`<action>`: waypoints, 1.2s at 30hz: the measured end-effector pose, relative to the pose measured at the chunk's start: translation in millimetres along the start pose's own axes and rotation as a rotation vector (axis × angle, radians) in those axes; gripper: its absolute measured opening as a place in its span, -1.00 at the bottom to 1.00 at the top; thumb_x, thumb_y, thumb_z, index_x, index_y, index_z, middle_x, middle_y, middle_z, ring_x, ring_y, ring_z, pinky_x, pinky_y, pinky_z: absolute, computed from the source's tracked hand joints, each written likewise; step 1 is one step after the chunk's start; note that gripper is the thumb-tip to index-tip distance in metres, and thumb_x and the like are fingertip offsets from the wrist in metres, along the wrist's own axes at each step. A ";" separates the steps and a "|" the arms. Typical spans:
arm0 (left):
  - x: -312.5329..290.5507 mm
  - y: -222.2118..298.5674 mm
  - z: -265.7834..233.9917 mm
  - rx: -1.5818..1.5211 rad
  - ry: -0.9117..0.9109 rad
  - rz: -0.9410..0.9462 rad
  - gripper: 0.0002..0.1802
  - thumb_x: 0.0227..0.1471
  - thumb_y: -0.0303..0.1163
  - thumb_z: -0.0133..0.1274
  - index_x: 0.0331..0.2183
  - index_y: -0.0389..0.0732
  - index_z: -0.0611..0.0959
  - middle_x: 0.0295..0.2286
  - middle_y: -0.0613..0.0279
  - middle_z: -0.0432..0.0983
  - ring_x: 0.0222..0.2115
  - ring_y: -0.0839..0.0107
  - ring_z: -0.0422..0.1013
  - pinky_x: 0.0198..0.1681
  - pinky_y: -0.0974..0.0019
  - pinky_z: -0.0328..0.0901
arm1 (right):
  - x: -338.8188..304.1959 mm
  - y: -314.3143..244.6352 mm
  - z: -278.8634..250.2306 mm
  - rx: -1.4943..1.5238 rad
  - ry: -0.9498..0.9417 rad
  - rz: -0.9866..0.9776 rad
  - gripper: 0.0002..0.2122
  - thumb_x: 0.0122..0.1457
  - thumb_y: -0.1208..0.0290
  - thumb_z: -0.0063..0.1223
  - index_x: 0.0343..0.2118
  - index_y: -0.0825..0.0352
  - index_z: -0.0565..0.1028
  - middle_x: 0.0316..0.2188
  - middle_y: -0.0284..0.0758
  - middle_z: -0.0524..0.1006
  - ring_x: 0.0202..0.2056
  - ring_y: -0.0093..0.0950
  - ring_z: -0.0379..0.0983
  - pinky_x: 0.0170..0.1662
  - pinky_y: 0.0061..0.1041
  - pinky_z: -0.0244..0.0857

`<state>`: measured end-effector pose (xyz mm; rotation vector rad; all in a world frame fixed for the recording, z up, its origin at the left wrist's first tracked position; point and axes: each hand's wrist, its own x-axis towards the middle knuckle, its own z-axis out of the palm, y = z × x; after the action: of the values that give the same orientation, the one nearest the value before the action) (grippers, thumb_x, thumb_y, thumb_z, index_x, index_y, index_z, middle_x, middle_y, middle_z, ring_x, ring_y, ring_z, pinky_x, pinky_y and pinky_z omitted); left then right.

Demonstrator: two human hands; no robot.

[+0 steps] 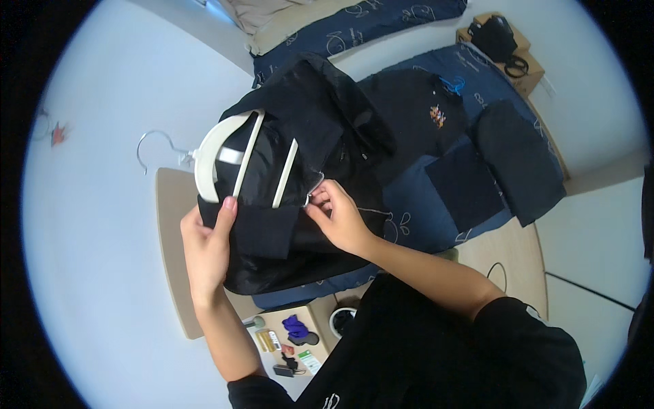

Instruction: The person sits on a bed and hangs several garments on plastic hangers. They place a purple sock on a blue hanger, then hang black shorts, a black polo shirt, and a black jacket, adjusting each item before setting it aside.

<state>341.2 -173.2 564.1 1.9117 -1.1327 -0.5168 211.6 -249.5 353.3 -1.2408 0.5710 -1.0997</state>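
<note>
A black zip-up jacket (pixel 327 109) hangs spread out in front of me, over the bed. Inside its neck shows a white clothes hanger (pixel 211 150) with a metal hook pointing left. My left hand (pixel 208 245) grips the jacket at the hanger's lower end, its thumb on top and its other fingers behind the cloth. With bent fingers, my right hand (pixel 337 215) pinches the silvery zipper (pixel 313 187) at the jacket's front opening. The exact bit between those fingertips is partly hidden.
Behind the jacket is a bed with dark blue patterned bedding (pixel 409 194). On it lie a black T-shirt (pixel 409 116) and folded dark clothes (pixel 514 160). A cardboard box (pixel 528 75) stands at the far right. Small items lie on a low table (pixel 317 327) below.
</note>
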 end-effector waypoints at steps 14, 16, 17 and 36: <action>-47.2 -24.7 26.9 0.110 0.166 -0.129 -0.68 0.24 -0.29 0.19 -0.28 -0.43 0.67 -0.44 0.31 0.60 -0.40 0.59 0.38 -0.23 0.45 0.31 | -20.0 29.0 -29.2 -0.153 -0.282 0.165 -0.79 0.31 0.38 0.04 -0.32 0.47 0.55 -0.41 -0.08 0.55 -0.36 -0.19 0.52 -0.23 -0.28 0.37; -49.0 -27.9 33.3 0.256 0.153 -0.065 -0.69 0.24 -0.32 0.18 -0.26 -0.45 0.67 -0.43 0.27 0.62 -0.39 0.57 0.40 -0.22 0.45 0.31 | -16.0 19.8 -33.5 -0.132 -0.424 0.277 -0.78 0.31 0.37 0.02 -0.30 0.48 0.55 -0.39 -0.04 0.58 -0.34 -0.19 0.55 -0.20 -0.28 0.39; -52.2 -25.8 36.0 0.279 0.149 -0.092 -0.70 0.24 -0.33 0.17 -0.25 -0.45 0.67 -0.43 0.26 0.62 -0.40 0.57 0.39 -0.22 0.44 0.31 | -11.7 11.3 -38.6 -0.137 -0.562 0.359 -0.77 0.30 0.37 0.00 -0.29 0.49 0.55 -0.39 -0.06 0.61 -0.34 -0.32 0.57 -0.21 -0.36 0.40; -55.0 -75.8 53.2 0.279 0.196 -0.034 -0.73 0.21 -0.33 0.20 -0.31 -0.40 0.67 -0.70 0.27 0.35 -0.67 0.61 0.09 -0.59 0.40 0.07 | -1.5 -23.8 -65.6 -0.090 -0.545 0.563 -0.76 0.26 0.41 0.05 -0.52 0.40 0.55 -0.65 -0.47 0.43 -0.59 -0.70 0.27 -0.51 -0.61 0.13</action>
<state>315.7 -131.3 468.3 2.1703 -1.0893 -0.1900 147.3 -276.6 356.7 -1.2808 0.5030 -0.2482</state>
